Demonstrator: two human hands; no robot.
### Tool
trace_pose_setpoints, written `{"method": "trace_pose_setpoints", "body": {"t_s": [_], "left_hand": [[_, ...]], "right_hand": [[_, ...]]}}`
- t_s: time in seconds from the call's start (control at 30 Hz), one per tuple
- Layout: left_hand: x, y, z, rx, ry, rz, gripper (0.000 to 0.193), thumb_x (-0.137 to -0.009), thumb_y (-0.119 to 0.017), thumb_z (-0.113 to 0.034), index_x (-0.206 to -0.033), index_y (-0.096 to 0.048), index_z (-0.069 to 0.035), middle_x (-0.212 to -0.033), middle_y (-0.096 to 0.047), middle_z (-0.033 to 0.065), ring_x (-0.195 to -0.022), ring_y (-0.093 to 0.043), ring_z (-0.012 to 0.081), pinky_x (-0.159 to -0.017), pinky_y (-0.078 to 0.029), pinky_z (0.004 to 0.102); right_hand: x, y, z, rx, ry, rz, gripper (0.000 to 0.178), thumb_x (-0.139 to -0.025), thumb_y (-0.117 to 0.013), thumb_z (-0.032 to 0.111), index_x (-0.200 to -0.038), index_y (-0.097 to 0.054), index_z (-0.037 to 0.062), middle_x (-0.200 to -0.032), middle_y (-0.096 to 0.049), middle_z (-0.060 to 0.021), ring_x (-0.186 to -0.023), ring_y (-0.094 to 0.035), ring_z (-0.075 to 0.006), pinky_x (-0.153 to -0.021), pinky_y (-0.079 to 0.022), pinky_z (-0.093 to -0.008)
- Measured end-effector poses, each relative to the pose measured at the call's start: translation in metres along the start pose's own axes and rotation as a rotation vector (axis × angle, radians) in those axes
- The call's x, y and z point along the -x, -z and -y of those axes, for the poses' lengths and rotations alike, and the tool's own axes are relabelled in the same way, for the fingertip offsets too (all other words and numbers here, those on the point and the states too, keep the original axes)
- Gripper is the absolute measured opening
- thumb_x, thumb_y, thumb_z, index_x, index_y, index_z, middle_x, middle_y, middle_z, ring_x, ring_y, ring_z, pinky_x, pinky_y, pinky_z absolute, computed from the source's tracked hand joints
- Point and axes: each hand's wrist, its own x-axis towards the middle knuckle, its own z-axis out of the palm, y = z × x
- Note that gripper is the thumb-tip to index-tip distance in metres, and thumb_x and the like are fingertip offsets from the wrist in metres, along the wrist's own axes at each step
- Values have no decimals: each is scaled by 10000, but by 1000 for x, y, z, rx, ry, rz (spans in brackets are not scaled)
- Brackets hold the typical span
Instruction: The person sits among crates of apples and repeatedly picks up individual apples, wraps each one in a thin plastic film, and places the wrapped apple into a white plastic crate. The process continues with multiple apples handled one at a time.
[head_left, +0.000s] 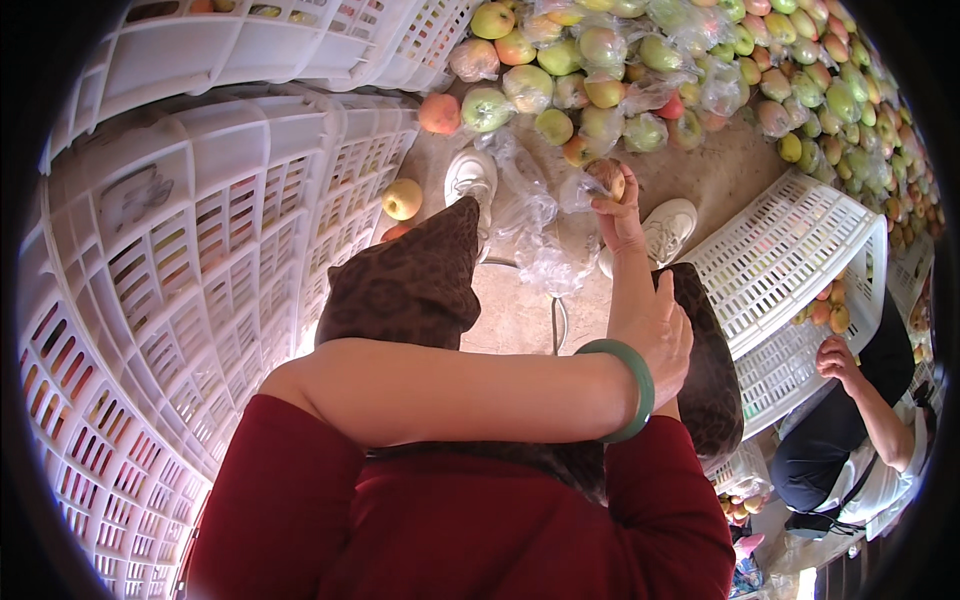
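My right hand is closed around a brownish-red apple, held above the floor near the front of the apple pile. Clear plastic film shows beside this apple. Across my lap reaches my left arm, with a green bangle at its wrist. My left hand lies over my right forearm, its fingers bent against it; part of the grip is hidden. Crumpled clear plastic bags lie on the floor between my white shoes.
Stacked white slatted crates wall off the left. Many apples, several in clear bags, spread across the far side. A loose yellow apple rests by the crates. At right stands a tilted white crate, with another person's hand near it.
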Motion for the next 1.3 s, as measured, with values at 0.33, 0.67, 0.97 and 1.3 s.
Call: {"method": "trace_pose_setpoints", "body": {"t_s": [0.33, 0.67, 0.97, 1.3], "left_hand": [[8, 10, 6, 6, -76, 188, 392, -815, -564, -168, -1159, -565, 19, -1177, -570, 130, -1177, -441, 374, -1013, -252, 605], [-4, 26, 5, 38, 103, 287, 269, -848, -501, -262, -1034, -662, -152, -1016, -639, 35, -1029, -536, 243, -902, -327, 524], [34, 92, 6, 463, -7, -708, 136, -762, -558, -159, -766, -650, -59, -799, -596, 45, -782, -581, 221, -835, -423, 511], [163, -4, 151, 1155, 562, -925, 317, -798, -664, -128, -1086, -559, -47, -985, -587, 60, -886, -578, 138, -786, -481, 295]], "right_hand": [[1, 3, -27, 85, -241, 52, 838, -543, -583, -174, -1273, -327, 148, -1166, -467, -58, -1051, -490, -226, -817, -440, -325], [-6, -4, 2, 205, -183, 201, 768, -511, -601, -122, -1212, -410, 129, -1101, -501, -42, -1033, -497, -217, -865, -419, -321], [10, -124, 58, 252, -67, 387, 784, -545, -623, -84, -1261, -383, 126, -1135, -502, -33, -1070, -485, -221, -926, -391, -350], [63, -190, 71, 263, -39, 544, 870, -550, -656, -107, -1322, -342, 145, -1202, -472, -57, -1098, -484, -216, -902, -422, -321]]}}
